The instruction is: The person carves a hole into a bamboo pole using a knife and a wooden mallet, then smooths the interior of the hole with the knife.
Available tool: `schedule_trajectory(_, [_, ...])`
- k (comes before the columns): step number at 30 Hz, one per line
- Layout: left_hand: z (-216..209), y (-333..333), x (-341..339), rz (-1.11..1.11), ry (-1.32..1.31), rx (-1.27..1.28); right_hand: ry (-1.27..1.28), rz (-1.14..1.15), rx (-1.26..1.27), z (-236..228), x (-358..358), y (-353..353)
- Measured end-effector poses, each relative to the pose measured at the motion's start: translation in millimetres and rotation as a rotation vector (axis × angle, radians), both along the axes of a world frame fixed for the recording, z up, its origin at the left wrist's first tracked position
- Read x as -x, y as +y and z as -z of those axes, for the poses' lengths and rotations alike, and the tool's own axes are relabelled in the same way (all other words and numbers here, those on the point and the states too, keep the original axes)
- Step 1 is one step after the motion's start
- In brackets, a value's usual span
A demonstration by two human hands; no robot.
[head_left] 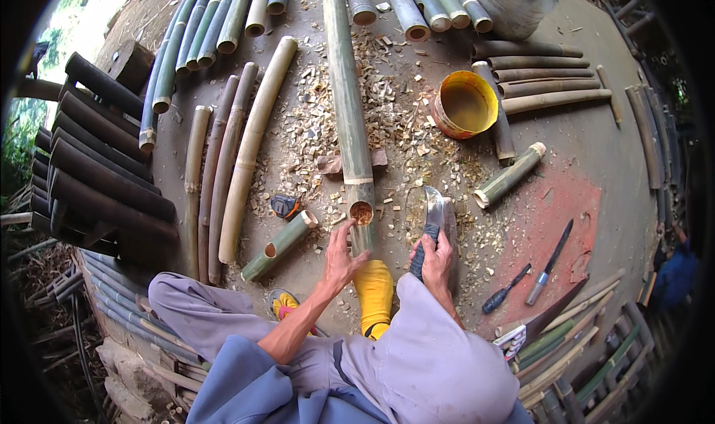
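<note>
A long green bamboo pole [345, 104] runs away from me down the middle, with a round hole cut in its near part. Beside that hole is my left hand [341, 260], its fingers apart and nothing in them; I cannot tell whether the fingertips touch the pole. My right hand [438, 262] grips the dark wrapped handle of a broad-bladed knife [433, 209], blade pointing away from me and right of the pole. A foot in a yellow sock [374, 286] rests at the pole's near end. Under the pole lies a wooden block [329, 165].
Wood chips [313, 119] litter the ground around the pole. A yellow bucket [445, 100] holds brownish liquid. Left are a tape measure [284, 206] and a notched bamboo piece [279, 247]. Right lie another short bamboo [511, 174], a narrow blade [553, 259] and a dark-handled tool [506, 288].
</note>
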State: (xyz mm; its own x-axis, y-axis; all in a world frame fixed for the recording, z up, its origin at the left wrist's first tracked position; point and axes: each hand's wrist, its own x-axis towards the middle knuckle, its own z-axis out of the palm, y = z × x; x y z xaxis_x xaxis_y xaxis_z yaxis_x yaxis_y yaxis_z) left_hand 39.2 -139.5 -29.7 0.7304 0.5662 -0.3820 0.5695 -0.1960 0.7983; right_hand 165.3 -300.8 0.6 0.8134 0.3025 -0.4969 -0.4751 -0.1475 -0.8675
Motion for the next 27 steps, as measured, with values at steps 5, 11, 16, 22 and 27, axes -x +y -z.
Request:
schedule_trajectory(5, [-1,4,0,0.026,-0.004,-0.005,0.008,-0.042,0.013,4,4,6])
schedule_trajectory(11, [-1,5,4,-0.004,0.019,0.029,0.03,-0.023,0.068,-3,21,5])
schedule_trajectory(16, [4,6,7,0.018,-0.089,-0.055,0.025,-0.018,0.11,1,30,-2])
schedule_trajectory(22, [3,8,8,0.013,-0.07,-0.028,0.009,-0.029,0.155,-2,37,6])
schedule_trajectory(27, [3,11,8,0.038,-0.11,-0.052,-0.025,-0.069,0.139,16,43,5])
